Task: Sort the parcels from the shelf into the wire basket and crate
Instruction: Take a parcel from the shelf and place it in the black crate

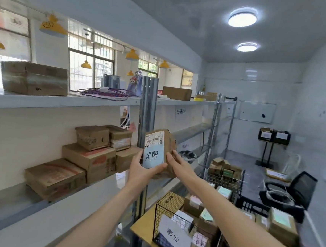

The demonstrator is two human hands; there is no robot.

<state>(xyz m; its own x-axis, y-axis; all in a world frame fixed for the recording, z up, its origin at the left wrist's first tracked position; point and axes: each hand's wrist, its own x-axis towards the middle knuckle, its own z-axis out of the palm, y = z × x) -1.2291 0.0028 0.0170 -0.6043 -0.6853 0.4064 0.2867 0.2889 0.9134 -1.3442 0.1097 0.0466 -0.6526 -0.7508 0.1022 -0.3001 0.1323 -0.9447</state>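
Parcel: small brown cardboard box, held up at chest height in front of the shelf upright, clear of every surface. Printed shipping label on top part of the near face, pale blue tag w/ handwritten characters below it.
Condition: far top corner torn and crumpled, card looks soft there. I'd judge it light, since fingers alone carry it w/o strain.
Handling: stiff enough on the flat faces, weak at the torn corner. I'd keep hold on the lower half and sides, away from the tear. Paper tag may be slick under the thumb.
Left hand: grip closed on parcel from below-left, palm under the bottom edge, thumb on the left side, fingertips curling up over the foot of the blue tag.
Right hand: grip on the right face, fingers laid along it, thumb toward the front edge. Parcel sits between the two hands, both touching.
Wire basket: black, lower right on a yellow tabletop, white tag on front, part-filled w/ small parcels. Below and right of the held box, well apart.
Crate: dark plastic, further right, beyond the black basket.
Shelf stock: several taped boxes stacked left of the held parcel, not yet sorted.
Step, my read: reading the tag to choose a bin.
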